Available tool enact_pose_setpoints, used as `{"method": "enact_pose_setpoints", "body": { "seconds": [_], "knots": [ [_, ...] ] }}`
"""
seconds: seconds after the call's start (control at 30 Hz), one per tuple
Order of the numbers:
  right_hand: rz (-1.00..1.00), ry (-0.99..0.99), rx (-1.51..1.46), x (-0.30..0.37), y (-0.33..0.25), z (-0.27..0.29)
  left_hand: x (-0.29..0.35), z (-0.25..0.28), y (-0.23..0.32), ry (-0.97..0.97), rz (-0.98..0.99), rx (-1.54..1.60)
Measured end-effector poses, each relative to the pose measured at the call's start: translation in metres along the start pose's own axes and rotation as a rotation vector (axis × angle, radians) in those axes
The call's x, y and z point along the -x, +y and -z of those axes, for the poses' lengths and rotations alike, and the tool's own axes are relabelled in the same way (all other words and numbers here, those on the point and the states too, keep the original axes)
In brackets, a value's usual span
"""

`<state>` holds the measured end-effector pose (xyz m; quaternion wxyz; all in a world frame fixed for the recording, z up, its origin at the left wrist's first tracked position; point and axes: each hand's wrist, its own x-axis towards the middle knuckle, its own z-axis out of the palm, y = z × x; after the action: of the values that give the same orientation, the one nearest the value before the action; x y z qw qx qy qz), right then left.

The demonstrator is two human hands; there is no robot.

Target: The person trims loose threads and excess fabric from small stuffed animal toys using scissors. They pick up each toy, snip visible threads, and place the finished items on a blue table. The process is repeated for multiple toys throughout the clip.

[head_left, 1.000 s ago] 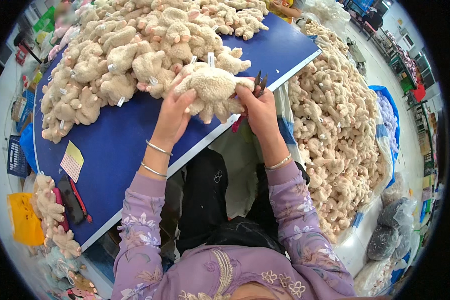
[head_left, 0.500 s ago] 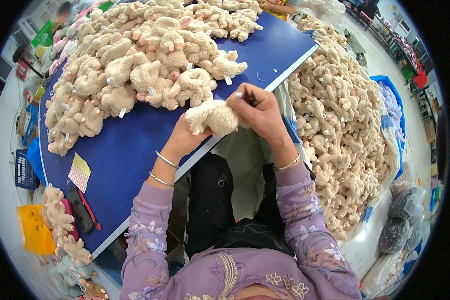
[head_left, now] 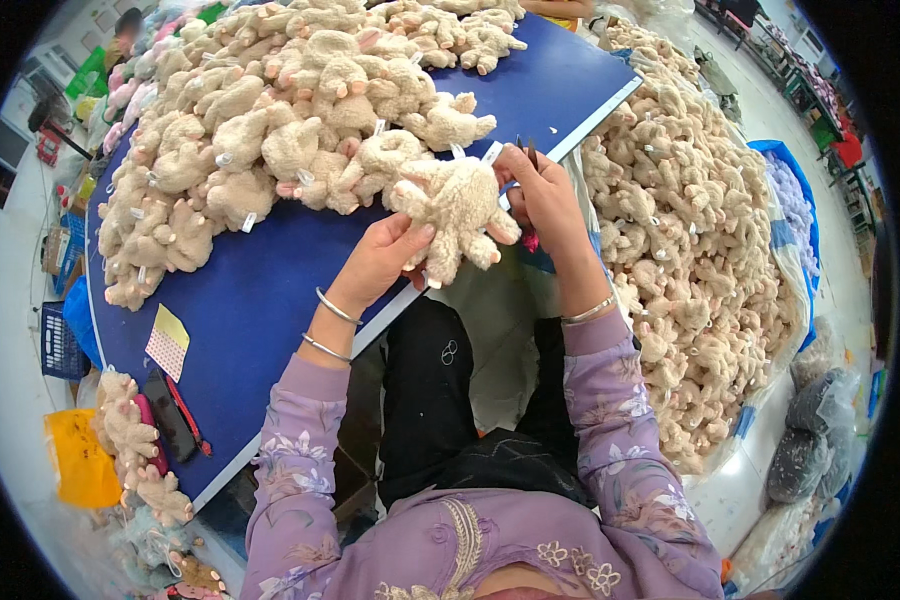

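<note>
A cream fleecy plush toy [head_left: 455,212] with stubby pinkish-tipped limbs is gripped at its lower left by my left hand [head_left: 385,258], above the table's edge. My right hand [head_left: 550,205] is closed around a small pair of scissors [head_left: 530,152]; dark blades stick up past the fingers and part of a blue handle shows against the toy. By the right fingertips, at the toy's upper right, a white tag [head_left: 492,153] stands out; whether the fingers pinch it I cannot tell. Something bright pink hangs below that hand.
Similar plush toys [head_left: 310,110] are heaped across the blue table [head_left: 270,275]. To the right a large sack holds many more [head_left: 685,300]. A patterned card [head_left: 168,342] and a dark phone-like object [head_left: 170,415] lie at the table's left. Behind the table's far edge is another person's arm [head_left: 565,8].
The toy has been turned so that its limbs spread out, and it sits slightly higher. My right hand has moved right and the scissors' blades now show upright.
</note>
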<state>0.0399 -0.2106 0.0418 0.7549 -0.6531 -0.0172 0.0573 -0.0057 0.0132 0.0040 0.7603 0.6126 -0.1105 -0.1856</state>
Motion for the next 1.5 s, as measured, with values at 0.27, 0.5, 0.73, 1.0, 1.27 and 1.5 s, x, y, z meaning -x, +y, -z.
{"method": "enact_pose_setpoints", "body": {
  "seconds": [0.27, 0.5, 0.73, 1.0, 1.27, 1.5],
  "knots": [
    [0.158, -0.151, 0.229, 0.008, 0.008, -0.009, 0.000, 0.001, 0.004, 0.017, 0.012, 0.074],
    [0.079, -0.030, -0.059, -0.001, 0.014, 0.001, 0.003, 0.004, 0.015, -0.038, -0.047, 0.116],
    [0.261, -0.026, -0.499, -0.018, -0.022, 0.045, -0.013, 0.032, 0.003, 0.643, -0.425, -0.068],
    [0.298, -0.066, 0.548, -0.021, 0.044, -0.046, -0.021, 0.020, -0.007, 0.617, -0.378, -0.401],
    [0.270, -0.016, 0.599, -0.028, 0.049, -0.059, -0.016, 0.018, -0.003, 0.427, -0.192, -0.311],
    [0.164, -0.046, 0.359, -0.024, 0.046, -0.050, -0.012, 0.008, 0.003, 0.292, -0.126, -0.078]
  ]
}}
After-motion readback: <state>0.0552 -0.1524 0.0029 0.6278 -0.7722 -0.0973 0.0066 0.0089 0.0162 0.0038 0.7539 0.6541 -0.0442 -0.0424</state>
